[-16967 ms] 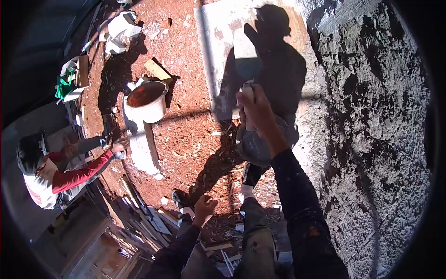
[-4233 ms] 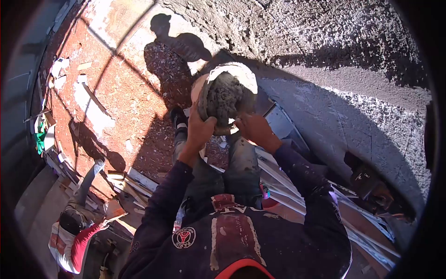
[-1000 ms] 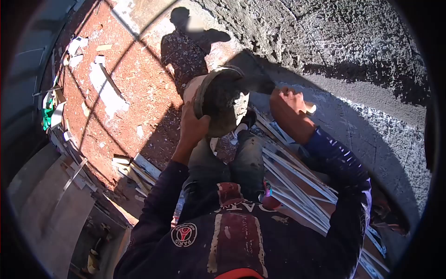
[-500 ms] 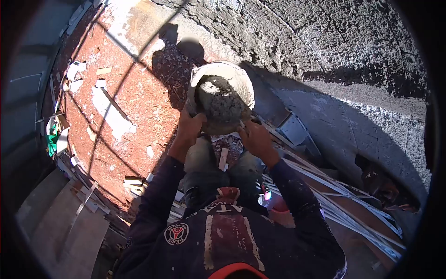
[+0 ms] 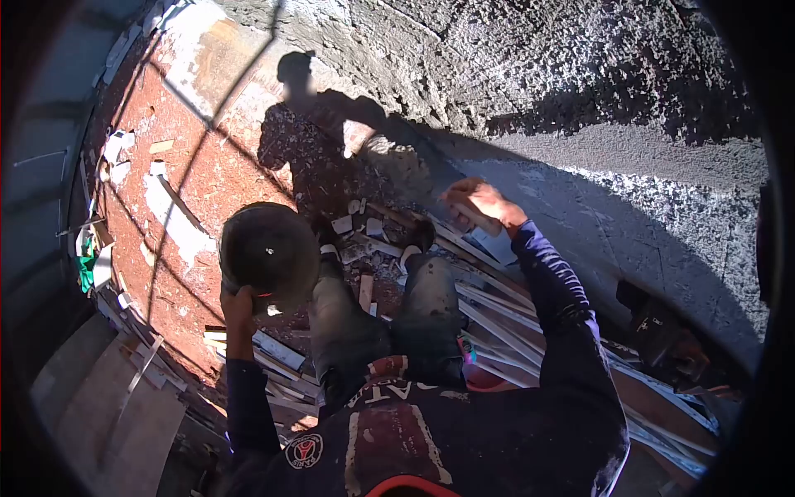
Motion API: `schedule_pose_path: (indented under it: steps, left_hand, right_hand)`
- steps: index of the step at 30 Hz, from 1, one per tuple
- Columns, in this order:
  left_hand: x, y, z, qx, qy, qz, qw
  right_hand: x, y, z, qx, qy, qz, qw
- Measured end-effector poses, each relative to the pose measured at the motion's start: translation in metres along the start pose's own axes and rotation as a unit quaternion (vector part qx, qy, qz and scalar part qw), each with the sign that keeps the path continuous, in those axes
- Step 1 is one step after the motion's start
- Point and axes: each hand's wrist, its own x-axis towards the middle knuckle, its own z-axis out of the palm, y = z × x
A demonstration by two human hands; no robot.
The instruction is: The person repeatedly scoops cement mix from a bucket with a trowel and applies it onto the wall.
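Note:
My left hand [image 5: 238, 311] grips the near edge of a round bucket [image 5: 269, 253], held out to the left of my knees. Its dark round face is turned towards me and bears a small bright spot. Whether this is the inside or the underside, I cannot tell. My right hand [image 5: 480, 205] is stretched forward to the right, apart from the bucket and near the wall. Its fingers are partly bent and loosely apart, with nothing visible in them. A greyish lumpy patch, perhaps mortar [image 5: 402, 170], shows between that hand and my shadow.
A rough, mortar-covered wall [image 5: 613, 58] rises ahead and to the right. Long pale strips [image 5: 505, 331] lie beside my right leg, near a dark bag-like object [image 5: 675, 352]. Scraps of wood [image 5: 281, 349] and rubble cover the reddish ground [image 5: 232, 161] to the left.
The mortar-filled bucket was held by both hands in front of me. It has swung left and tilted in my left hand. My right hand has let go and moved forward to the right.

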Motion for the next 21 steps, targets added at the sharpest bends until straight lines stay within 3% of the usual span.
schedule_pose_path:
  steps: [1, 2, 5, 6, 9, 11, 12, 13, 14, 15, 16, 17, 18, 19, 21]
  left_hand:
    - [-0.006, -0.013, -0.007, 0.003, 0.033, -0.019, 0.999]
    - [-0.010, -0.024, -0.015, -0.003, 0.043, -0.015, 0.999]
    - [-0.018, -0.062, -0.041, 0.037, 0.116, -0.014, 0.992]
    - [-0.020, -0.073, -0.050, 0.047, 0.135, 0.039, 0.989]
    - [-0.024, -0.044, -0.060, 0.157, 0.113, 0.030, 0.981]
    - [-0.050, -0.003, -0.038, 0.413, 0.074, 0.046, 0.907]
    - [-0.066, 0.013, -0.014, 0.371, 0.150, 0.035, 0.916]
    - [-0.064, 0.013, -0.004, 0.375, 0.145, 0.037, 0.915]
    - [-0.060, 0.008, -0.001, 0.344, 0.111, 0.179, 0.915]
    - [-0.051, 0.003, 0.008, 0.316, 0.095, 0.257, 0.908]
    - [-0.043, -0.002, 0.016, 0.290, 0.075, 0.332, 0.895]
    - [-0.036, -0.014, 0.023, 0.133, 0.045, 0.331, 0.933]
    - [-0.029, -0.020, 0.027, -0.027, 0.010, 0.320, 0.947]
    - [-0.028, -0.017, 0.027, -0.029, 0.000, 0.327, 0.945]
    - [-0.036, -0.009, 0.025, -0.105, -0.024, 0.270, 0.957]
  right_hand:
    - [0.007, 0.013, -0.045, -0.049, 0.073, -0.031, 0.996]
    - [0.017, 0.042, -0.087, 0.055, 0.088, -0.112, 0.988]
    - [-0.134, -0.081, -0.098, -0.020, 0.152, -0.195, 0.969]
    - [-0.169, -0.095, -0.093, -0.020, 0.166, -0.201, 0.965]
    - [-0.234, -0.117, -0.072, -0.067, 0.221, -0.235, 0.944]
    - [-0.228, -0.099, -0.051, -0.219, 0.290, -0.253, 0.896]
    - [-0.220, -0.083, -0.037, -0.326, 0.315, -0.299, 0.840]
    - [-0.211, -0.066, -0.017, -0.427, 0.333, -0.334, 0.771]
    - [-0.200, -0.045, 0.004, -0.482, 0.285, -0.270, 0.783]
    - [-0.184, -0.029, 0.023, -0.535, 0.240, -0.208, 0.783]
    - [-0.164, -0.015, 0.045, -0.488, 0.227, -0.222, 0.813]
    - [-0.145, 0.003, 0.067, -0.437, 0.211, -0.231, 0.843]
    - [-0.126, 0.014, 0.081, -0.424, 0.199, -0.179, 0.865]
    - [-0.104, 0.027, 0.084, -0.409, 0.188, -0.129, 0.884]
    - [-0.042, 0.082, 0.072, -0.336, 0.244, -0.124, 0.901]
